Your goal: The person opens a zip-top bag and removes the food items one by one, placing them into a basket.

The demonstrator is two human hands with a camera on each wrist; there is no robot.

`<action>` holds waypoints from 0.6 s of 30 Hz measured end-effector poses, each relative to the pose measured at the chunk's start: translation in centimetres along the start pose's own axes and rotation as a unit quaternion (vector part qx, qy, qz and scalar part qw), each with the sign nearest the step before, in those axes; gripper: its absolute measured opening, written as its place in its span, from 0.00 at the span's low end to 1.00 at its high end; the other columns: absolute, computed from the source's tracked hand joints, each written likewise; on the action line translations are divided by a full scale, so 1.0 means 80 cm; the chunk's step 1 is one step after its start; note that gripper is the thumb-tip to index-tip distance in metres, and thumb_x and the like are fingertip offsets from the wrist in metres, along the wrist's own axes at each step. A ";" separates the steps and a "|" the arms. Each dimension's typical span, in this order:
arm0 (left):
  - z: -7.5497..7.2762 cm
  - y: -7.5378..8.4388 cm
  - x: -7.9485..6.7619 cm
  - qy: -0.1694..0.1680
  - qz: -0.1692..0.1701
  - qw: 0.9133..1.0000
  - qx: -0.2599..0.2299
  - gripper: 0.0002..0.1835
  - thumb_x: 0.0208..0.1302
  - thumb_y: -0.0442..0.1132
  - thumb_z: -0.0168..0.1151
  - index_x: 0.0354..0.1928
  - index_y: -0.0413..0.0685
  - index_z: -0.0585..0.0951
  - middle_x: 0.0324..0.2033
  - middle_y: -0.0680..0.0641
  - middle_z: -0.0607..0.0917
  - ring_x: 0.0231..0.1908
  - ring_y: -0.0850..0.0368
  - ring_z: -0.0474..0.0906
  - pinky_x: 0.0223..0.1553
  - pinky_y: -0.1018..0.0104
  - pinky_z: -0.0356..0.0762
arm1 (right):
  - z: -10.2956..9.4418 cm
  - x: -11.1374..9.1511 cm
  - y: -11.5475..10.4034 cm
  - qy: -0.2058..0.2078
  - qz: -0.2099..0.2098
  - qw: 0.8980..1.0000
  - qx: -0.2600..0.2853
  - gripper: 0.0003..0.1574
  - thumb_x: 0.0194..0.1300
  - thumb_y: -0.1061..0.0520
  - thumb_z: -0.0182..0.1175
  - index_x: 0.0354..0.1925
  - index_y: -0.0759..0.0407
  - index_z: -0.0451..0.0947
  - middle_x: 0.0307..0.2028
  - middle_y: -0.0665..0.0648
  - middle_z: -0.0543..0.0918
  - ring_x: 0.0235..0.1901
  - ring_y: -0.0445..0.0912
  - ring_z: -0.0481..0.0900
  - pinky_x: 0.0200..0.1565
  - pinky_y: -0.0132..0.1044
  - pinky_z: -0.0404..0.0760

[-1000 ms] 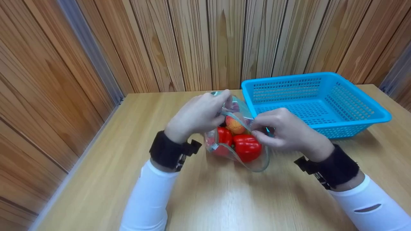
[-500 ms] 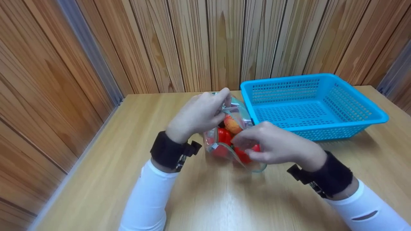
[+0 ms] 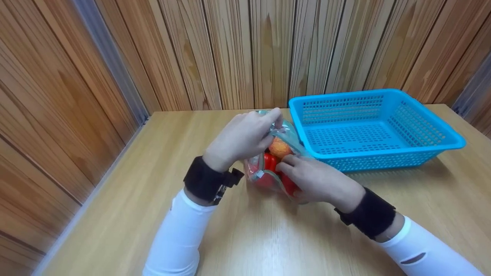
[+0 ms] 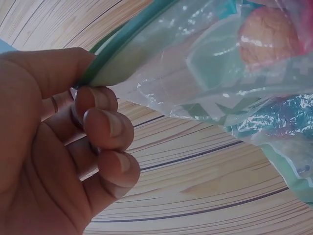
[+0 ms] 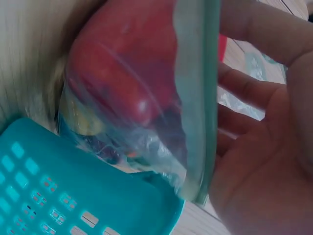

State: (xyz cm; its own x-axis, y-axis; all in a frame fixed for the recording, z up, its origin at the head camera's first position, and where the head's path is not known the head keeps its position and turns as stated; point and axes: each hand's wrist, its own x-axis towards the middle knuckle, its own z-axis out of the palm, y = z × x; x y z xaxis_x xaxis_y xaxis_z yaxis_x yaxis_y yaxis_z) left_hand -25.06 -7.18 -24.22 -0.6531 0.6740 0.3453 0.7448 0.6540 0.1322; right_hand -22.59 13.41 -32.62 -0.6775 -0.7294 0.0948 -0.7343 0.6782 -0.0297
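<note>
A clear zipper bag point(image 3: 255, 174) with a green rim stands on the table, its mouth open. Inside are red bell peppers point(image 3: 271, 161) and a round orange-red fruit point(image 3: 279, 147). My left hand point(image 3: 242, 136) pinches the bag's rim between thumb and index finger; in the left wrist view the other fingers curl loosely below the green rim point(image 4: 128, 40). My right hand point(image 3: 311, 177) reaches into the mouth, fingers over the nearer red pepper point(image 3: 287, 187). In the right wrist view its fingers point(image 5: 249, 88) pass behind the rim, and the fingertips are hidden.
A blue perforated plastic basket point(image 3: 378, 150) stands on the table just right of the bag, close to the right forearm. Wood-panelled walls point(image 3: 230, 53) rise behind and to the left. The wooden table point(image 3: 245, 245) extends in front of the bag.
My right hand has let go of the bag's right rim and moved left and down into the bag's mouth, over the pepper. My left hand keeps its pinch on the rim.
</note>
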 end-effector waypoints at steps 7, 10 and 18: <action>0.001 0.001 0.002 -0.029 -0.002 1.000 -0.010 0.14 0.66 0.35 0.62 0.51 0.49 0.75 0.24 0.50 0.75 0.24 0.57 0.73 0.29 0.73 0.73 | 0.018 0.002 -0.004 0.002 -0.004 0.998 -0.068 0.50 0.39 0.50 0.83 0.59 0.53 0.71 0.52 0.61 0.77 0.45 0.53 0.80 0.43 0.44 0.86; 0.001 0.001 0.003 -0.042 -0.005 0.999 -0.016 0.15 0.65 0.36 0.63 0.52 0.49 0.75 0.23 0.50 0.75 0.23 0.57 0.73 0.28 0.73 0.72 | 0.022 0.003 -0.003 -0.014 0.001 0.998 -0.060 0.51 0.37 0.51 0.84 0.58 0.51 0.70 0.54 0.60 0.73 0.45 0.52 0.79 0.41 0.43 0.87; -0.002 0.000 0.001 -0.070 -0.050 0.996 -0.021 0.17 0.66 0.37 0.60 0.55 0.49 0.71 0.30 0.49 0.78 0.28 0.56 0.74 0.30 0.70 0.74 | -0.003 0.000 0.009 0.042 -0.038 0.998 -0.007 0.42 0.41 0.46 0.81 0.52 0.52 0.72 0.54 0.56 0.74 0.43 0.49 0.81 0.42 0.42 0.86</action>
State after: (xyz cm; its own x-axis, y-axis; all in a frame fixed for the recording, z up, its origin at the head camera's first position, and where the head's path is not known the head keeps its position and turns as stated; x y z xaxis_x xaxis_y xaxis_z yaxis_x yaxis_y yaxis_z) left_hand -25.07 -7.16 -24.02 -0.7346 0.6494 0.1963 0.6784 0.7072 0.1993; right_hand -23.09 13.89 -32.38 -0.6133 -0.7692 0.1795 -0.7824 0.6228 -0.0045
